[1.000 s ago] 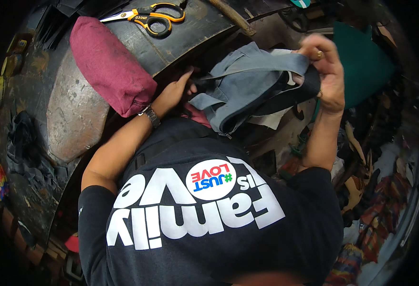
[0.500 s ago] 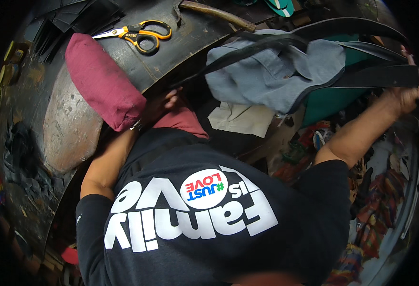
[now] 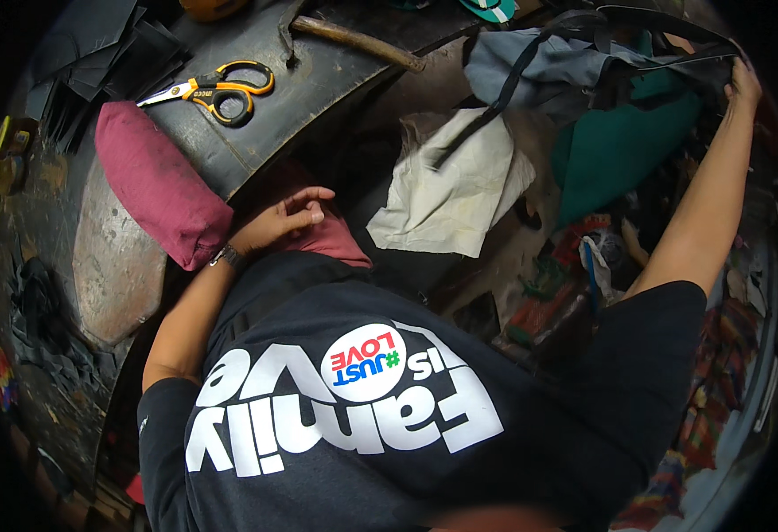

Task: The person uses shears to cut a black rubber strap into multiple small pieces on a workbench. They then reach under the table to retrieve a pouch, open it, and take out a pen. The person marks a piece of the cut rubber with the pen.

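Note:
Far out at the right, my right hand (image 3: 743,87) is closed on the black straps of a grey-blue cloth piece (image 3: 504,66), which looks like a bag. One dark strap (image 3: 495,108) dangles from it over the pale cloth (image 3: 438,191). My left hand (image 3: 284,222) rests above a red cloth (image 3: 329,239) by my lap, fingers loosely apart and holding nothing. Beside its wrist lies a stuffed maroon cloth roll (image 3: 160,186), partly over a worn rounded board (image 3: 119,257). A green cloth (image 3: 624,151) hangs below the grey-blue piece.
Scissors with orange and black handles (image 3: 221,90) lie on the dark worktop (image 3: 318,89). Behind them is a hammer with a wooden handle (image 3: 362,43). Black flat pieces (image 3: 97,58) are stacked at the far left. Colourful scraps (image 3: 708,399) heap up at the right.
The grey-blue piece has moved away and to the right with my right hand, uncovering more pale cloth. My left hand has come out from beside the maroon roll into fuller view.

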Tool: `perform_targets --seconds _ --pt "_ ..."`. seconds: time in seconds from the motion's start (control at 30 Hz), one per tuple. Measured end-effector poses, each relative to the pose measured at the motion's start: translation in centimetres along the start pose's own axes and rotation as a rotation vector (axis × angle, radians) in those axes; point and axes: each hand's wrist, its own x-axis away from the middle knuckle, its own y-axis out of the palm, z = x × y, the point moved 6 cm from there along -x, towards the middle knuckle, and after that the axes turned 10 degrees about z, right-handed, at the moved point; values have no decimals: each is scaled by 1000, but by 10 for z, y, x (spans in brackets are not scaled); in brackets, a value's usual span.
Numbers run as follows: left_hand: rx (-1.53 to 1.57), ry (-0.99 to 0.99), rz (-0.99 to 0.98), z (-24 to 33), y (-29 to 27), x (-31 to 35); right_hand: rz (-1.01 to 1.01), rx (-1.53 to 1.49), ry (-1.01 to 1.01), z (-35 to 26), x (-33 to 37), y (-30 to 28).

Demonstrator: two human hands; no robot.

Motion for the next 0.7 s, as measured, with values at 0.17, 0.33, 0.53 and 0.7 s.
perform_targets --seconds 0.17,0.33,0.53,0.7 --pt "-110 -30 36 0 -1 15 -476 499 -26 79 11 56" --pt "-358 3 183 4 -16 36 -791 590 -142 202 121 169" --pt "-397 -114 386 -4 -36 57 -561 -6 526 327 258 254" --pt "-408 -174 472 -12 -46 59 -111 -369 776 333 327 280"
